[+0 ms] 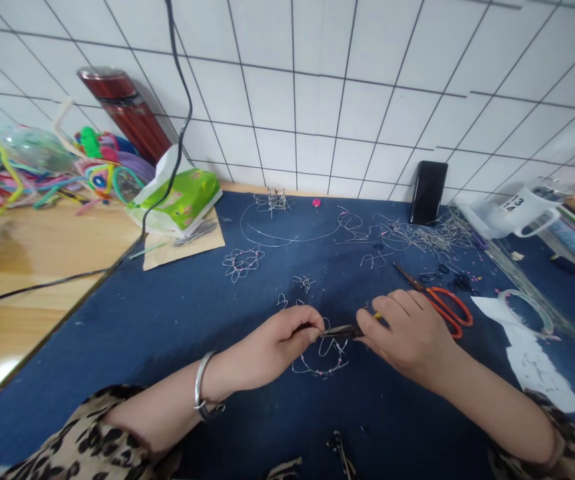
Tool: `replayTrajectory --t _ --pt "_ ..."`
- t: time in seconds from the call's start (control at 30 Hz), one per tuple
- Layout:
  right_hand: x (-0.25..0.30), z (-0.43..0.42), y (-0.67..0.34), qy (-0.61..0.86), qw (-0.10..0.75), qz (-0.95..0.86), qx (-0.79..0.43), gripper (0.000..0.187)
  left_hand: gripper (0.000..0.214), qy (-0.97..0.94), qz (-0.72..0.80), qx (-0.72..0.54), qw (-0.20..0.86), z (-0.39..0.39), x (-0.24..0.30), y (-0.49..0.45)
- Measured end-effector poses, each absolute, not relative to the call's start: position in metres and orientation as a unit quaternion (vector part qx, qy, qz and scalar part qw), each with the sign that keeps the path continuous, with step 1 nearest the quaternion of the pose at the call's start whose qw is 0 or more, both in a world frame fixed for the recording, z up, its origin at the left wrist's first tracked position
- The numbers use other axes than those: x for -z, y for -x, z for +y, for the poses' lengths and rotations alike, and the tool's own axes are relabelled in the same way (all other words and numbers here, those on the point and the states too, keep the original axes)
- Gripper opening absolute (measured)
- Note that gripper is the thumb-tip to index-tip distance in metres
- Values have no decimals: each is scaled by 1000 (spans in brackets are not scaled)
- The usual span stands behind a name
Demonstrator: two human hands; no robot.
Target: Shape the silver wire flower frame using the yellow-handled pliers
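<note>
Between finger and thumb, my left hand (290, 337) pinches the beaded wire ring (321, 371), a loop of thin silver wire with small pink beads and part-bent petal shapes. My right hand (407, 333) is closed around the handles of a pair of pliers (341, 331). The jaws point left and meet the wire close to my left fingertips. Whether the jaws are fully closed on it is too small to tell. A finished-looking wire flower (243, 263) with pink beads lies further up on the left. A little tangle of wire bits (304, 284) sits above my hands.
Orange-handled scissors (447, 307) lie right of my right hand. Loose wire (422, 235) spreads below a black phone (428, 193) leaning on the wall. A white mug (522, 212) stands at right, a green tissue pack (182, 203) at left. A black cable (183, 127) hangs across the left side.
</note>
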State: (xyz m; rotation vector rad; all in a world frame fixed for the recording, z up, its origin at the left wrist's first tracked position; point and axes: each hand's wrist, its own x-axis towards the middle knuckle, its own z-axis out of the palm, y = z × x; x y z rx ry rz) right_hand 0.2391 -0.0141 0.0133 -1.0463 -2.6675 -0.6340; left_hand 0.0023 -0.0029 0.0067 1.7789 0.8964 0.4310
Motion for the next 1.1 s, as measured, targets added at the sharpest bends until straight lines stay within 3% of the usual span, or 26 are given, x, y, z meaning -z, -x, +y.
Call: replayTrajectory --t 0.87,1.1 --pt "-11 -21 -233 405 86 -895 165 25 14 -770 380 -211 468 -2 -2 -2" --pt "-18 -16 -244 403 103 -895 162 21 14 -728 394 -196 525 -1 -2 0"
